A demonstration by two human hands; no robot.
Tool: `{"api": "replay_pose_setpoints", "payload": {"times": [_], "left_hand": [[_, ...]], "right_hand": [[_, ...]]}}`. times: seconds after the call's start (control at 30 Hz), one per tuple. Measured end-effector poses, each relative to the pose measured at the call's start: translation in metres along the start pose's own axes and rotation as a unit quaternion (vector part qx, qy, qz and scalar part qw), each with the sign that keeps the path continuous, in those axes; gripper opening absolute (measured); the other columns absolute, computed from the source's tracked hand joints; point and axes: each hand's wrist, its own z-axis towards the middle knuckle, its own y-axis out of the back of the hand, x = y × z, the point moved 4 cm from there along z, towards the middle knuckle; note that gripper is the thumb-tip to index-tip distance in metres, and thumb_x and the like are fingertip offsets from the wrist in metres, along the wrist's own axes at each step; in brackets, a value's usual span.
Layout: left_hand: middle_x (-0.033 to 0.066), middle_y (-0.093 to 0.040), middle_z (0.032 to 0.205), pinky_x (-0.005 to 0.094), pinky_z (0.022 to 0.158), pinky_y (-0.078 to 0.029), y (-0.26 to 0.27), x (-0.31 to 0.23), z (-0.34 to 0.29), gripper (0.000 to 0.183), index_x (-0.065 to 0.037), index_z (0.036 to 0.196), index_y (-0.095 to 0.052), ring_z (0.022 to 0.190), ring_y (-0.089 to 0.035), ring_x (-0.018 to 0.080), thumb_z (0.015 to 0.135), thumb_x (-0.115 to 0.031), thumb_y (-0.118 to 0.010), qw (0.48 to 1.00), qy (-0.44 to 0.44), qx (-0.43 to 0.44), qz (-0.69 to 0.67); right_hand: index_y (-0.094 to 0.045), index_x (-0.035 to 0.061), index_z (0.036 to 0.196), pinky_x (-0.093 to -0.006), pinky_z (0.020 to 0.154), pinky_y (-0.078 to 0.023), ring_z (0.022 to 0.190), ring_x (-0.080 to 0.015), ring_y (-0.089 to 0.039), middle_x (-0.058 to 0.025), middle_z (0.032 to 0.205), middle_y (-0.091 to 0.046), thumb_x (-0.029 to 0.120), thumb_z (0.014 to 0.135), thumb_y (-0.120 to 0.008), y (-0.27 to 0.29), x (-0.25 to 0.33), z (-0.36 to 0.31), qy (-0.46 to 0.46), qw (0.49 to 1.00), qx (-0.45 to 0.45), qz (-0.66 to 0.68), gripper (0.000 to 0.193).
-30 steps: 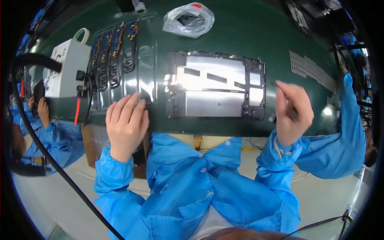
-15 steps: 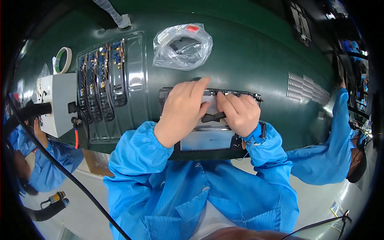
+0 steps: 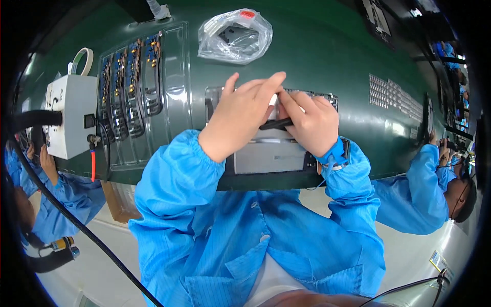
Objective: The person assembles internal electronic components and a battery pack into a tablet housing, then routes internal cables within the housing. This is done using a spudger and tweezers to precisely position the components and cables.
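The panel (image 3: pixel 268 156) lies flat at the near edge of the desk (image 3: pixel 327 56), centred in front of me. It is a thin rectangular assembly: dark frame, pale metal back. I judge it light, stiff across its face, but fragile and easily flexed or scratched. I would take hold of it only by the frame edges, never by pressing the centre.

My left hand (image 3: pixel 240 115) lies over the far part of the panel, palm down, fingers extended and pointing toward the far right, fingertips close together above the frame's far edge. Whether it pinches anything I cannot tell; the fingers hide the contact.

My right hand (image 3: pixel 313 123) sits just beside it, touching it at the fingertips. Its grip is clamped on a slim black tool (image 3: pixel 276 123), which lies roughly level and points left under the left hand's fingers. The tool looks rigid and light. Its tip is hidden.

Both forearms rise from the near edge, elbows apart, wrists converging over the panel. A wrist strap (image 3: pixel 335 153) circles my right wrist.

Toward the left edge stands a clear tray (image 3: pixel 176 77) of small parts, with a white box (image 3: pixel 71 120) at the left edge beyond it. A plastic bag (image 3: pixel 235 36) lies at the far edge.
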Motion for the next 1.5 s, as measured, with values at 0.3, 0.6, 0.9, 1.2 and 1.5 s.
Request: {"api": "replay_pose_setpoints", "payload": {"times": [0.3,0.6,0.9,1.2,1.5], "left_hand": [[-0.001,-0.057,0.084,0.0516,0.092,-0.027,-0.004,-0.022,-0.003,0.047,-0.005,0.115,-0.044,0.084,-0.053,0.0139,0.068,-0.004,-0.052,0.954,-0.149,-0.07,0.252],[0.0049,-0.057,0.096,0.0528,0.095,-0.021,0.001,-0.015,-0.005,0.048,-0.011,0.111,-0.045,0.099,-0.051,0.0188,0.065,0.0,-0.049,0.978,-0.09,-0.012,0.19],[-0.0026,-0.055,0.107,0.0549,0.095,-0.019,-0.001,-0.019,-0.006,0.037,-0.015,0.101,-0.056,0.104,-0.049,0.0163,0.068,0.0,-0.049,0.964,-0.109,0.013,0.244],[-0.0033,-0.057,0.1,0.0563,0.092,-0.024,-0.007,-0.034,-0.007,0.02,-0.012,0.089,-0.059,0.099,-0.051,0.0165,0.071,-0.008,-0.052,0.924,-0.163,-0.045,0.343],[-0.0021,-0.052,0.089,0.0494,0.099,-0.021,-0.012,-0.049,-0.002,0.011,-0.008,0.069,-0.062,0.098,-0.046,0.0139,0.061,-0.007,-0.054,0.891,-0.264,-0.016,0.37]], "right_hand": [[-0.063,0.0086,0.09,-0.0284,0.061,-0.047,0.068,-0.0239,-0.057,-0.0072,0.082,-0.057,0.001,0.058,-0.056,0.038,-0.084,-0.05,-0.197,0.966,-0.102,0.13,0.033],[-0.057,0.004,0.089,-0.0243,0.061,-0.045,0.07,-0.0186,-0.056,-0.0064,0.082,-0.056,0.003,0.068,-0.061,0.024,-0.08,-0.058,-0.157,0.963,-0.078,0.204,0.022],[-0.059,0.0011,0.089,-0.0201,0.058,-0.044,0.064,-0.0065,-0.054,-0.0049,0.069,-0.06,0.009,0.071,-0.063,0.02,-0.084,-0.068,-0.273,0.911,-0.098,0.293,0.02],[-0.061,0.0019,0.09,-0.0243,0.056,-0.046,0.062,-0.0165,-0.06,-0.0107,0.071,-0.061,0.013,0.07,-0.063,0.017,-0.084,-0.072,-0.269,0.93,-0.092,0.231,0.022],[-0.06,0.0005,0.09,-0.0273,0.056,-0.047,0.06,-0.0203,-0.06,-0.0134,0.072,-0.06,0.01,0.07,-0.062,0.018,-0.078,-0.071,-0.254,0.937,-0.122,0.207,0.022]]}}
